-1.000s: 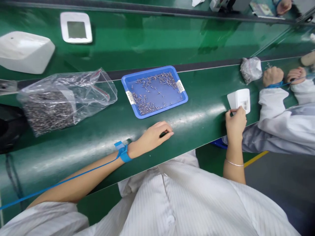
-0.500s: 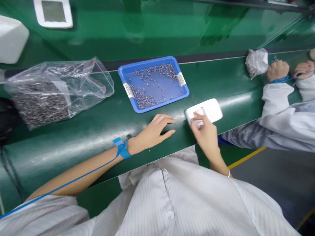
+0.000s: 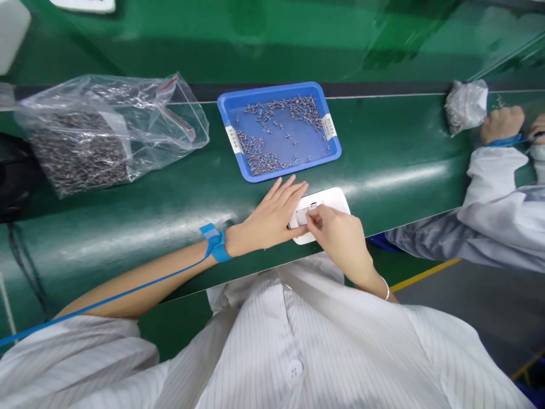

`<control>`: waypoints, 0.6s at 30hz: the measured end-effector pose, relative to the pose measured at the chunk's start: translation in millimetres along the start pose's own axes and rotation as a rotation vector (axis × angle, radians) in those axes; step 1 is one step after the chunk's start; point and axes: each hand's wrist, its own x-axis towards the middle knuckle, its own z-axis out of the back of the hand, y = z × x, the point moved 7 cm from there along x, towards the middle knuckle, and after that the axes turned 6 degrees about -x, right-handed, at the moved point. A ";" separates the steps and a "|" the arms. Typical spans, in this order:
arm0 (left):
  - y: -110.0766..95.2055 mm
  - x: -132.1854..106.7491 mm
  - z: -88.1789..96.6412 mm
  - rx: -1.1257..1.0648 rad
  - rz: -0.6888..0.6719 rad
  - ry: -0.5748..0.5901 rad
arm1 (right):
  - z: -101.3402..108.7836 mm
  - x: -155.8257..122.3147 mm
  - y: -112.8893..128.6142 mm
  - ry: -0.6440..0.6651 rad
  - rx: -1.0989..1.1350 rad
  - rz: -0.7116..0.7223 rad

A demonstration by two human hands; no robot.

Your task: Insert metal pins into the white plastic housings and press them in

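Note:
A white, rounded plastic casing [image 3: 337,199] lies flat on the green bench in front of me, with a rectangular recess in its upper face. My left hand [image 3: 272,218], a blue strap around its wrist, reaches to the casing's left side with fingers stretched out, the thumb along its near left edge. Over the recess, my right hand [image 3: 344,241] pinches thumb and forefinger together. Whatever lies between those fingertips is too small or hidden to name. Just beyond my hands sits a blue tray [image 3: 284,133] of scattered small metal screws.
A large clear zip bag [image 3: 85,145] full of screws lies at the left. A black object [image 3: 15,176] sits at the left edge. At the right are a smaller bag [image 3: 466,108] and a co-worker's hands [image 3: 502,124]. The bench's front edge runs close to my body.
The white casing has come left and towards my left hand, which now touches it. My right hand has moved left with it, still pinching at the recess. The view has shifted slightly.

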 end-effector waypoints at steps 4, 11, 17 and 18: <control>-1.7 0.1 1.5 -0.003 0.007 0.025 | 3.8 7.0 4.9 0.023 -0.162 0.024; 0.5 -0.7 0.7 -0.028 0.004 0.043 | 4.3 12.9 7.3 0.098 -0.146 0.002; 0.4 -1.0 -1.6 0.006 0.007 0.018 | -4.8 16.9 7.4 0.122 -0.090 -0.011; 0.4 -1.1 -1.7 0.011 0.007 0.015 | -6.7 16.7 7.1 0.124 -0.057 -0.003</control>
